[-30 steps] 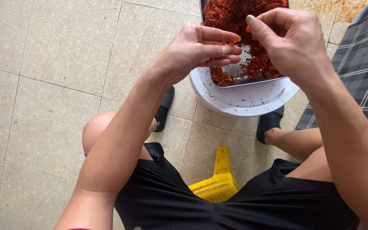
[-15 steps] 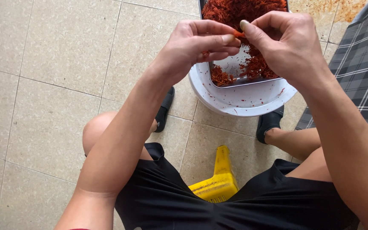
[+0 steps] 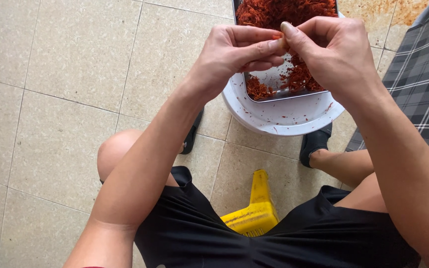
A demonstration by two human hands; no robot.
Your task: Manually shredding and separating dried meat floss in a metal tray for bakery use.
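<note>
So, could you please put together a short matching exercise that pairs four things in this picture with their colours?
Things:
1. stool
2. bowl
3. shreds in the metal tray
4. shorts

Colours:
a. black
b. red
c. yellow
d. white

Pairs: 1-c, 2-d, 3-b, 4-a.

The left hand and the right hand pinch a small red piece together above the tray.
</note>
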